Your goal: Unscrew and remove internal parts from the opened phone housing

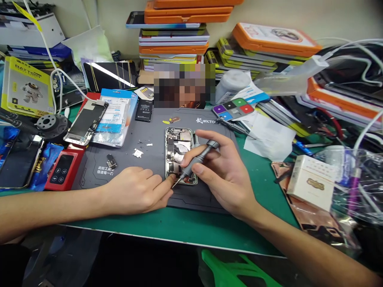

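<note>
Two bare hands meet over an opened smartphone with its back off, silver-framed, its boards and shields exposed (181,153), which lies flat on a dark grey rubber work mat (143,139) in the middle of the green bench. The right hand (223,175) pinches a slim grey metal precision screwdriver (196,161) between thumb and the first fingers, pressed together around the shaft, with the tip slanting down to the phone's lower left corner. The left hand (140,191) rests on the mat just beside that tip, its fingers loosely curled and holding nothing, the fingertip touching or almost touching the phone's lower edge; I cannot tell which. By my judgement the step in hand is working a small screw at the bottom of the housing, and the next move calls for keeping the driver square on the screw head while the left fingertip steadies the frame. Left of the grip, on the mat, lie a small silver bracket (138,152) and a small dark component (111,161). Farther left sit a detached phone screen (86,121) and a red flat device (62,169)
</note>
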The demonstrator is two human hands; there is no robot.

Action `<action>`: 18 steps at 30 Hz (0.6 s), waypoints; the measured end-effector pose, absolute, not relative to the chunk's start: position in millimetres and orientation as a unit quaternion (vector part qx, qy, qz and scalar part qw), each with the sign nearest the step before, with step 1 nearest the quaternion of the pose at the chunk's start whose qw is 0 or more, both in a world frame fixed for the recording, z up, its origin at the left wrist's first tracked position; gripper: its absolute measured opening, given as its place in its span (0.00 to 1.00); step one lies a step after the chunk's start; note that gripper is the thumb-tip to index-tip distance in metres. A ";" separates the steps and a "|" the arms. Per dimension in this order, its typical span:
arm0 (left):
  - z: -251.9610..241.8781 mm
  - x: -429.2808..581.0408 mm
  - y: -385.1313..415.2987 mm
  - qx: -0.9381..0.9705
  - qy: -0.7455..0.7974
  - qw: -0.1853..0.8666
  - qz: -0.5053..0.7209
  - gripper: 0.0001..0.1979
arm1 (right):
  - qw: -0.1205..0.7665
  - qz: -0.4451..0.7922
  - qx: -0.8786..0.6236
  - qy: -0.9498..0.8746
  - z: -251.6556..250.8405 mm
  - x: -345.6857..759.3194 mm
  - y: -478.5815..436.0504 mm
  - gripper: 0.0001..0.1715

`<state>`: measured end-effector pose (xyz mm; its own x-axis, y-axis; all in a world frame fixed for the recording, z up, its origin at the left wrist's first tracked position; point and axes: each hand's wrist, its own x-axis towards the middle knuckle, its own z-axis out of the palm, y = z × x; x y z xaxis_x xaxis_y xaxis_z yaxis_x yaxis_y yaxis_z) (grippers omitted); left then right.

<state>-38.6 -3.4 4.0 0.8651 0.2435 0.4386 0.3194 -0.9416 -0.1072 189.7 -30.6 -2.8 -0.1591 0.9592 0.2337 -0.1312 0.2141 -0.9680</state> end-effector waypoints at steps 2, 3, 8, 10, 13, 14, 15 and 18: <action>3.6 -38.7 -3.3 -0.962 -0.146 0.088 -0.213 0.14 | 0.531 0.509 -0.364 -0.571 -3.7 189.9 -30.3 0.29; 3.7 -38.7 -3.2 -0.963 -0.144 0.089 -0.210 0.14 | 0.527 0.508 -0.365 -0.575 -3.9 190.1 -30.2 0.29; 4.7 -38.7 -2.8 -0.967 -0.134 0.088 -0.199 0.14 | 0.522 0.496 -0.367 -0.589 -3.4 191.1 -31.3 0.29; 4.9 -38.3 -2.8 -0.967 -0.134 0.087 -0.197 0.14 | 0.522 0.495 -0.364 -0.591 -3.0 191.0 -31.3 0.29; 4.9 -37.8 -2.6 -0.967 -0.133 0.088 -0.196 0.14 | 0.517 0.497 -0.363 -0.594 -2.7 190.0 -30.6 0.29; 4.9 -37.7 -2.6 -0.967 -0.133 0.089 -0.198 0.14 | 0.515 0.499 -0.363 -0.595 -2.6 189.7 -30.4 0.28; 4.8 -37.7 -2.6 -0.967 -0.133 0.090 -0.199 0.14 | 0.514 0.499 -0.364 -0.595 -2.5 189.4 -30.3 0.28; 4.9 -38.2 -2.8 -0.967 -0.133 0.090 -0.200 0.14 | 0.510 0.504 -0.367 -0.592 -2.0 188.8 -30.6 0.28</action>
